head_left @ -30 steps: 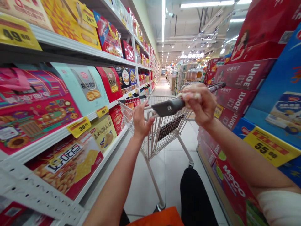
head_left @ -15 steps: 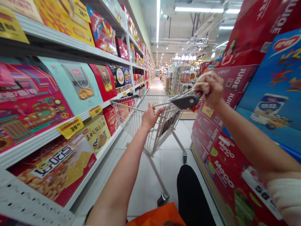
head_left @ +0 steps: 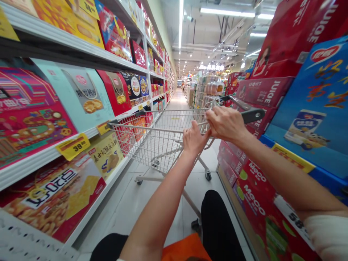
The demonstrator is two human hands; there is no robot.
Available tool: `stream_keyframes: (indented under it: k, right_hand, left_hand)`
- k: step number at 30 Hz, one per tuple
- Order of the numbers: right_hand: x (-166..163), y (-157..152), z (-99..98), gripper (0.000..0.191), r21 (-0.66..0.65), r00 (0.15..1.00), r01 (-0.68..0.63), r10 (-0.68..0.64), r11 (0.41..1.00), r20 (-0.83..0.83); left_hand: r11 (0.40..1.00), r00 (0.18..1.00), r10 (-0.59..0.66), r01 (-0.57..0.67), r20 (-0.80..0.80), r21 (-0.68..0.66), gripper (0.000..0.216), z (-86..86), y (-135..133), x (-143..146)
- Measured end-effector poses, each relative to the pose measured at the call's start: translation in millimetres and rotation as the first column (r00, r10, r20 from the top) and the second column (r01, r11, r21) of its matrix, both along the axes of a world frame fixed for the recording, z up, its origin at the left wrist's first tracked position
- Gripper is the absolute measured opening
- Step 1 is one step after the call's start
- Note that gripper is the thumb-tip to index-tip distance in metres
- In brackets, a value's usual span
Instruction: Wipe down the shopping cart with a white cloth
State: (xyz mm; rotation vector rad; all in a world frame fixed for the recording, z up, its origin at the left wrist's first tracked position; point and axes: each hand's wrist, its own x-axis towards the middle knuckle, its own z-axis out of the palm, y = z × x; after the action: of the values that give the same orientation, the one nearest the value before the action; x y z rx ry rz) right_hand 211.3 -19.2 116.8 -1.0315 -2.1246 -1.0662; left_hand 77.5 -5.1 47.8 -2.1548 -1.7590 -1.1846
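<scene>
A wire shopping cart (head_left: 146, 141) stands on the aisle floor, turned at an angle, its basket reaching towards the left shelf. My left hand (head_left: 193, 138) is closed round the cart's upper wire edge, with the thumb raised. Right beside it, touching or nearly so, my right hand (head_left: 225, 122) wraps over the same edge from above. The dark grey handle end (head_left: 253, 115) sticks out to the right, behind my right hand. No goods show inside the basket. My fingertips are partly hidden behind the wires.
Shelves (head_left: 119, 57) of boxed snacks line the left, with yellow price tags (head_left: 73, 145). Stacked red cartons (head_left: 252, 188) and a large blue box (head_left: 307, 119) stand close on the right. Below are my black-clad knees (head_left: 220, 221) and something orange (head_left: 187, 248).
The cart has turned, its basket swinging left and its handle end shifting right. My right hand has moved left and down from the handle end to beside my left hand, which moved slightly right.
</scene>
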Motion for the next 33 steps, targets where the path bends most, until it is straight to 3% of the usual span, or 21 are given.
stream_keyframes:
  k: [3, 6, 9, 12, 16, 19, 22, 26, 30, 33]
  right_hand:
    - [-3, 6, -21.3, 0.013, 0.083, 0.966, -0.166, 0.145, 0.983, 0.212]
    - [15, 8, -32.6, 0.016, 0.221, 0.933, -0.269, 0.197, 0.937, 0.300]
    - [48, 6, -28.9, 0.017, 0.271, 0.970, -0.231, 0.199, 0.934, 0.142]
    - [63, 3, -23.0, 0.014, 0.248, 0.982, -0.132, 0.160, 0.960, -0.096]
    - [24, 9, -39.0, 0.016, 0.202, 0.956, -0.021, 0.079, 0.979, -0.282]
    - [-18, 23, -63.1, 0.018, 0.114, 0.976, -0.116, 0.134, 0.987, -0.170]
    - [-28, 32, -76.4, 0.022, 0.037, 0.964, -0.265, 0.265, 0.964, -0.006]
    - [9, 33, -65.5, 0.021, 0.050, 0.934, -0.356, 0.358, 0.933, -0.024]
    - [56, 33, -44.8, 0.022, 0.271, 0.914, -0.186, 0.267, 0.944, -0.304]
    - [79, 34, -47.2, 0.021, 0.370, 0.881, -0.169, 0.309, 0.913, -0.359]
  left_hand:
    - [0.997, 0.987, -0.061, 0.067, -0.146, 0.032, 0.047, -8.1, 6, -23]
    - [0.996, 0.960, -0.079, 0.087, -0.268, 0.018, 0.051, -12.5, 15, -56]
    - [0.989, 0.935, -0.140, 0.147, -0.326, -0.005, 0.055, -13.8, 22, -74]
    - [0.991, 0.935, -0.106, 0.126, -0.337, 0.038, 0.056, -15.4, 25, -72]
    - [0.995, 0.939, -0.066, 0.090, -0.338, 0.054, 0.058, -16.1, 25, -61]
    - [0.998, 0.934, -0.039, 0.057, -0.354, 0.040, 0.055, -13.8, 22, -57]
    - [0.998, 0.927, -0.025, 0.042, -0.375, 0.036, 0.047, -11.1, 18, -57]
    - [0.998, 0.934, -0.030, 0.048, -0.356, 0.043, 0.056, -11.2, 15, -57]
    - [0.995, 0.952, -0.010, 0.039, -0.307, 0.088, 0.065, -14.4, 14, -57]
    - [0.995, 0.953, 0.008, 0.024, -0.303, 0.101, 0.066, -16.3, 11, -57]
